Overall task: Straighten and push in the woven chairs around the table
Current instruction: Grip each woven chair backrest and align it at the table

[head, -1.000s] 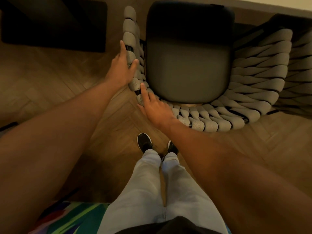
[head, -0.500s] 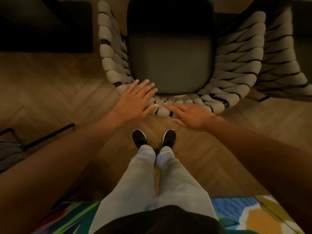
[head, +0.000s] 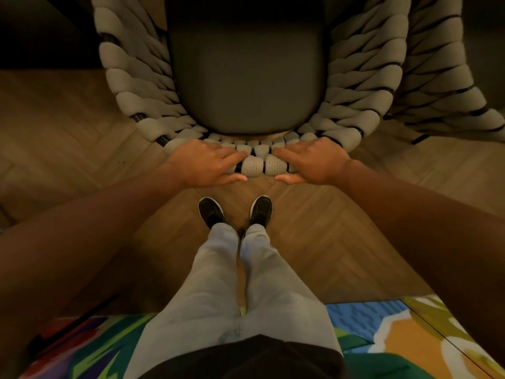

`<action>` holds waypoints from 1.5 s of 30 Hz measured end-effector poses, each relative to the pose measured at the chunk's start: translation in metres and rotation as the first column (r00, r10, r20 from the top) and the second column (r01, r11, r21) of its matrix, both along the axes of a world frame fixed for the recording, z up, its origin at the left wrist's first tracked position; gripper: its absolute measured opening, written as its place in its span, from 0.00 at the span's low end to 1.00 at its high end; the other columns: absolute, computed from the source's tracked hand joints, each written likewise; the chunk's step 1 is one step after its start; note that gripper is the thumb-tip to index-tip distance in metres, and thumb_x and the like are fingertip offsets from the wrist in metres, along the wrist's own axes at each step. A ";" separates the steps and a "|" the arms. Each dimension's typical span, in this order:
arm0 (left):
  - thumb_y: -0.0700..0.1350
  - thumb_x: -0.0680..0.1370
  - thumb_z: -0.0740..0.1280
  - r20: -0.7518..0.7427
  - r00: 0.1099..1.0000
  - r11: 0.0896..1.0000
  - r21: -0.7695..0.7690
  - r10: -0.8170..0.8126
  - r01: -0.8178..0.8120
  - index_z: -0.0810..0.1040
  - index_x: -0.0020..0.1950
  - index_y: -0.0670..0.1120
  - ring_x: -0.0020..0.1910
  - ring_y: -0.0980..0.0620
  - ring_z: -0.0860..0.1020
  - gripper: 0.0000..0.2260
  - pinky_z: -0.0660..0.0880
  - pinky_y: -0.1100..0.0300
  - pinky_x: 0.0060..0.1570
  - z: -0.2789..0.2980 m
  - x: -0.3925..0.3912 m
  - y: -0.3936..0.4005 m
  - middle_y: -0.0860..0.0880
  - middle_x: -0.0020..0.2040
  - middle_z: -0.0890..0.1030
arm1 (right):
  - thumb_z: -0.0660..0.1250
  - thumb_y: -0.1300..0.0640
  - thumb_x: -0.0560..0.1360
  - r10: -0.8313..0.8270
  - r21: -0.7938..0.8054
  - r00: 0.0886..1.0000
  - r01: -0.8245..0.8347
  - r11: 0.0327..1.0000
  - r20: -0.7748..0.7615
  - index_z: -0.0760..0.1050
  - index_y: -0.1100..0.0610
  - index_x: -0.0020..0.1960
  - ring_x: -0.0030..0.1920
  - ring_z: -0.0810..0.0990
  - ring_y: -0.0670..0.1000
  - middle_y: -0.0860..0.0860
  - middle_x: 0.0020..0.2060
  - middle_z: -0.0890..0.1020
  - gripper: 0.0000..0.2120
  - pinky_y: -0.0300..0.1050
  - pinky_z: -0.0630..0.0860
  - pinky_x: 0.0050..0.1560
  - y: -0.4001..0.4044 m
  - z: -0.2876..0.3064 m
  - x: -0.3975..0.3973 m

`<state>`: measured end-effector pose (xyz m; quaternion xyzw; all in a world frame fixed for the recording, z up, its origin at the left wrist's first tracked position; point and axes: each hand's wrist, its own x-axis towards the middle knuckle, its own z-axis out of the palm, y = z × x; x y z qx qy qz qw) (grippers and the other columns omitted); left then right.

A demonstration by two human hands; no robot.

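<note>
A woven chair [head: 355, 77] with thick grey cords and a dark seat cushion [head: 246, 77] stands straight in front of me, its back toward me. My left hand [head: 202, 162] grips the top rim of the backrest just left of centre, fingers over the rim and thumb on the outer side. My right hand [head: 314, 160] holds the rim the same way just right of centre. A short stretch of woven rim [head: 262, 164] shows between the two hands. The front of the chair reaches into dark shadow at the top edge.
A second woven chair [head: 442, 86] stands close against the first one's right side. A dark shape [head: 41, 28] fills the upper left. My feet [head: 235, 212] are on herringbone wood floor just behind the chair. A colourful rug [head: 410, 337] lies behind me.
Both hands left the chair's left side and came together on the middle of the backrest rim, taking hold of it. The chair now faces straight away from me and appears closer.
</note>
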<state>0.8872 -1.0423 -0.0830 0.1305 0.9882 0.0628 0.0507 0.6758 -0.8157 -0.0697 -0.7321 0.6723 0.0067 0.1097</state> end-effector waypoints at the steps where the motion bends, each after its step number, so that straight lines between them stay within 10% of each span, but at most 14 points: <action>1: 0.67 0.83 0.49 -0.005 1.000 1.000 -0.001 -0.008 0.008 0.72 0.71 0.46 0.41 0.45 0.84 0.31 0.74 0.58 0.28 0.000 -0.002 -0.002 0.45 0.54 0.84 | 0.52 0.32 0.80 -0.002 -0.007 1.000 0.002 1.000 -0.004 0.75 0.54 0.64 0.34 0.81 0.52 0.51 0.40 0.82 0.30 0.39 0.60 0.30 -0.002 -0.001 -0.002; 39: 0.70 0.81 0.46 0.046 0.997 0.998 -0.019 0.064 -0.063 0.69 0.73 0.50 0.35 0.48 0.81 0.33 0.69 0.62 0.24 0.002 -0.026 -0.031 0.46 0.56 0.84 | 0.48 0.27 0.78 -0.116 0.037 0.992 0.118 0.992 -0.058 0.73 0.51 0.68 0.33 0.79 0.52 0.52 0.43 0.84 0.34 0.40 0.63 0.29 -0.025 -0.005 -0.013; 45: 0.70 0.80 0.47 0.133 0.968 0.976 -0.080 0.212 -0.203 0.66 0.76 0.54 0.57 0.47 0.80 0.31 0.77 0.52 0.48 0.012 -0.022 -0.018 0.48 0.64 0.80 | 0.49 0.28 0.78 -0.154 0.186 0.986 0.162 0.969 -0.058 0.64 0.50 0.73 0.48 0.82 0.56 0.55 0.57 0.81 0.34 0.49 0.76 0.41 -0.028 0.002 -0.008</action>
